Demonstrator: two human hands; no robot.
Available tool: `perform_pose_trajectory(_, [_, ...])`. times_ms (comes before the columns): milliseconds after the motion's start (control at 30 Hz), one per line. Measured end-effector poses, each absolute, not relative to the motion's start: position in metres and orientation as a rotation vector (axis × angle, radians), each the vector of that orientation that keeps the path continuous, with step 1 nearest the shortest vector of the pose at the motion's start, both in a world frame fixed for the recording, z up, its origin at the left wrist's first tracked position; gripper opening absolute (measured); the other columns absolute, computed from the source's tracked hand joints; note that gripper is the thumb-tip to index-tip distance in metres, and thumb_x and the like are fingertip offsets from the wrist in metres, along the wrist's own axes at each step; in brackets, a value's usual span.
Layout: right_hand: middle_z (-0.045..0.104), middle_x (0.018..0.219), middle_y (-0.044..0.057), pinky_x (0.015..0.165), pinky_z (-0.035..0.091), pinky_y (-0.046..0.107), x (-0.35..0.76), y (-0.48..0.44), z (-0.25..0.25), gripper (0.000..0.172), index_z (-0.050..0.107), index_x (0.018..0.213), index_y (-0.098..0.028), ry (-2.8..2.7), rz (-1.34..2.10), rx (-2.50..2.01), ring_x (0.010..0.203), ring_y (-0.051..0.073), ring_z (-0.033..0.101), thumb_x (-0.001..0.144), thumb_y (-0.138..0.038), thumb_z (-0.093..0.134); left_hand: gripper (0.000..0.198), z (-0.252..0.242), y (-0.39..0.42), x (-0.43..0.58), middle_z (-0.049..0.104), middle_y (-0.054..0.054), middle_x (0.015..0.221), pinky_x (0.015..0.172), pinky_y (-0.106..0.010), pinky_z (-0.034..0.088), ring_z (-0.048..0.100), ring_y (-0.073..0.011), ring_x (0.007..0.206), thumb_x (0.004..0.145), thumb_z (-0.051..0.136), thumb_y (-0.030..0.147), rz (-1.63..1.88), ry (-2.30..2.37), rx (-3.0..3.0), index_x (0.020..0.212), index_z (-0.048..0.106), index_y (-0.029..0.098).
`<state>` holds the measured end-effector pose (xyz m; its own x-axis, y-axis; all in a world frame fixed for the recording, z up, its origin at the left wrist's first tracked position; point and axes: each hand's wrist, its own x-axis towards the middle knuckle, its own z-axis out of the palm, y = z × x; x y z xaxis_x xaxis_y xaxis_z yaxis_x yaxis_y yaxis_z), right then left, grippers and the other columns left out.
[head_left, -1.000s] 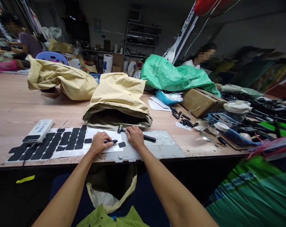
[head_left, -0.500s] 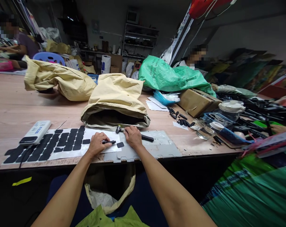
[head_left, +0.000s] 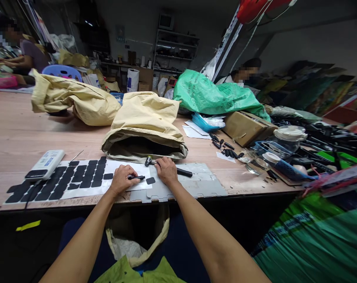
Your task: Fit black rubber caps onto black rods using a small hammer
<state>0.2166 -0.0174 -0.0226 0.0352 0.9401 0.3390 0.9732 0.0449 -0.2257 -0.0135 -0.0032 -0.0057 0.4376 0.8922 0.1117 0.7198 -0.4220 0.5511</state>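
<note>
One black part (head_left: 139, 177) is pinched by the left hand (head_left: 122, 180), its end jutting to the right; beside that grip, the right hand (head_left: 167, 171) is curled round a hammer (head_left: 184, 172) (head toward the left). Between the hands lies a dark patch (head_left: 150, 181); beyond them, a yellow sack (head_left: 147, 112) gapes.

Both bare arms reach forward and slant inward, bringing the two hands near each other without touching. The left forearm (head_left: 87, 232) runs up from the lower left to the left wrist (head_left: 113, 191); the left hand (head_left: 123, 180) leans right, back upward, its fingers bent to the right in a closed hold. The right forearm (head_left: 205, 224) slants up and leftward to the right wrist (head_left: 173, 184). The right hand (head_left: 166, 171), slightly farther forward, is back up, fingers curled downward in a grip, their tips hidden.
</note>
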Motion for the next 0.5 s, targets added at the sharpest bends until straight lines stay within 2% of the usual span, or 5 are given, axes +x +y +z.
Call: perform_pose_trajectory(500, [0.062,0.104,0.006,0.083,0.038,0.032,0.2161,-0.0181,-0.0218,0.020,0.066,0.106,-0.024,-1.921,-0.119,-1.905,0.095,0.020,0.050,0.094,-0.031,0.052,0.016,-0.0064,-0.0026,-0.0141,0.069,0.000,0.092,0.084,-0.037,0.037,0.054,-0.0234,0.095,0.071,0.073,0.038,0.556,1.352,2.275,0.080,0.075,0.026])
